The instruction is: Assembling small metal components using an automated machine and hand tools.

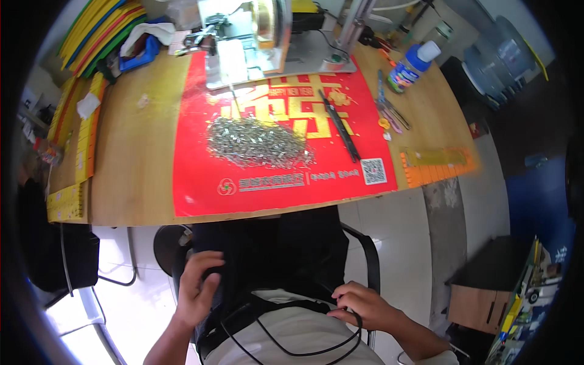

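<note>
My left hand (199, 289) hangs beside my lap, below the table edge, its fingers loosely bent and the thumb apart, holding nothing I can see. Lower right of my lap, my right hand (364, 305) is closed, its fingers curled round a thin black cable (304, 354) that loops across my light shirt. On the table, a red printed sheet (243, 204) carries a flat heap of small silvery metal pieces (258, 143). Black tweezers (340, 128) lie to the right of the heap. Both hands are apart from all of these.
A metal machine (261, 42) stands at the table's back. A blue spray can (413, 67), pliers (395, 112) and an orange ruled strip (438, 167) lie on the right. Yellow stacked sheets (100, 33) and a blue tray (139, 58) sit far left. Chair armrest (368, 255) is beside me.
</note>
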The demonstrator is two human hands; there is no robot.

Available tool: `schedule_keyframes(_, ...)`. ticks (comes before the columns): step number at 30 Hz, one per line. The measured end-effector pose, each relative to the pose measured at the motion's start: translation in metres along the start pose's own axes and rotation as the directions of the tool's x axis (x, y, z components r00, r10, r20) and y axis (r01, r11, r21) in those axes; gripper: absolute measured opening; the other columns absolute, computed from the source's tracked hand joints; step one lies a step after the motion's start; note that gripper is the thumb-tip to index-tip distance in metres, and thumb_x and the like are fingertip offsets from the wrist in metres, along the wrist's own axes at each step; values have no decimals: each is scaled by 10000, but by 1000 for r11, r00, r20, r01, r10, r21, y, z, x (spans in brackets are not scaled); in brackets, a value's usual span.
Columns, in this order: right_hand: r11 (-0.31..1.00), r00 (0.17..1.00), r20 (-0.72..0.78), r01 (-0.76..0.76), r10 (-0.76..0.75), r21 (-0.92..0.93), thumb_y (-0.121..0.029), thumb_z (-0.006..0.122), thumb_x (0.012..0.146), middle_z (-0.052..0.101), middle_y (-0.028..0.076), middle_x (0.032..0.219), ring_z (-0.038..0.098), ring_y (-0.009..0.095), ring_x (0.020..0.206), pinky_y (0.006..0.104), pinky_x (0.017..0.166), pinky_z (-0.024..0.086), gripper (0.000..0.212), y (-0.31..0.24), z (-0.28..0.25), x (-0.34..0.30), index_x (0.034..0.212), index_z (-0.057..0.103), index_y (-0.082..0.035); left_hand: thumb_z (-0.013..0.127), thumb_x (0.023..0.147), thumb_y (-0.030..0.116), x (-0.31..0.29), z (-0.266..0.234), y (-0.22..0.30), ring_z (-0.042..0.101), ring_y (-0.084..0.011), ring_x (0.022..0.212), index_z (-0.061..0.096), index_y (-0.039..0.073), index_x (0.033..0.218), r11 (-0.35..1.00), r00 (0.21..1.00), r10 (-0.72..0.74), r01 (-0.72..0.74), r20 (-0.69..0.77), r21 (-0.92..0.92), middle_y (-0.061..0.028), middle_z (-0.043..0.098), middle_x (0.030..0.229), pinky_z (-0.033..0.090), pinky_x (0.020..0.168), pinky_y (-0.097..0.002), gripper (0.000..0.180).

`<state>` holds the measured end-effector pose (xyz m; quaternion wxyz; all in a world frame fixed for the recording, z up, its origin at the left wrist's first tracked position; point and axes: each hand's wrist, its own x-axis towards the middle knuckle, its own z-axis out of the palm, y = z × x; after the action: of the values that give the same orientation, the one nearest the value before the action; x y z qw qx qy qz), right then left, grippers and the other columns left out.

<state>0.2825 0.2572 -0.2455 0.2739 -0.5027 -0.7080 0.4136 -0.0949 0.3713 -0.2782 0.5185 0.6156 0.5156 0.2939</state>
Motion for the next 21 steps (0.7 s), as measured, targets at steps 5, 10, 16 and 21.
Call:
schedule_keyframes(5,993,960,263,-81,100,-82,94,644,859,585,194,1305,619,386,1169,398,1020,523,399,4,6,-29,1241,581,-4,679,968,328,92,90,32,540,-348,1337,516,-21,1411,908,768,77,-317,635,273,-229,525,1458,445,1107,-407,587)
schedule_keyframes(10,943,937,123,-312,326,-117,161,469,869,610,152,1404,606,290,1282,364,1078,492,611,26,-21,-34,1419,539,-95,731,916,418,122,141,-18,562,-366,1280,568,17,1376,930,702,-82,-201,707,307,-221,567,1368,461,1078,-422,631)
schedule_keyframes(16,794,808,-81,-548,584,262,-117,622,987,717,193,1107,736,255,936,354,847,562,430,73,16,30,1385,519,6,802,867,242,107,148,-32,606,-306,1140,676,47,1196,977,736,69,-185,673,102,-154,609,1200,489,996,-372,403)
schedule_keyframes(21,809,897,3,-400,442,430,-146,706,946,697,112,939,672,166,765,321,708,532,320,108,38,56,1208,603,4,824,816,68,100,138,-15,609,-277,1111,704,58,1104,951,759,308,-268,573,-156,-116,610,1161,487,987,-378,312)
